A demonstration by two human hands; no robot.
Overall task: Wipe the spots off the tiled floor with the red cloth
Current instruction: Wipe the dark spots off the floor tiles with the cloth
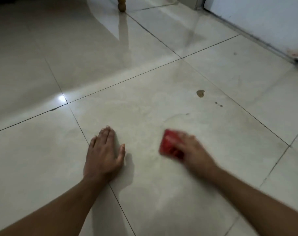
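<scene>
The glossy tiled floor (144, 193) is showing a brown spot (200, 93) and smaller specks (218, 104) beyond the cloth (168, 143), not yet wiped. The right hand (190, 150) is gripping the blurred cloth; the left hand (104, 150), left of the cloth, is lying flat, holding nothing.

The right hand (190, 149) and the red cloth (169, 144) are smeared by motion blur, so its fingers (170, 138) and their grip on the cloth cannot be made out; the cloth's far side lies hidden beneath the hand. A wooden furniture leg (121, 4) is cut off by the top edge; both forearms run out at the bottom.
</scene>
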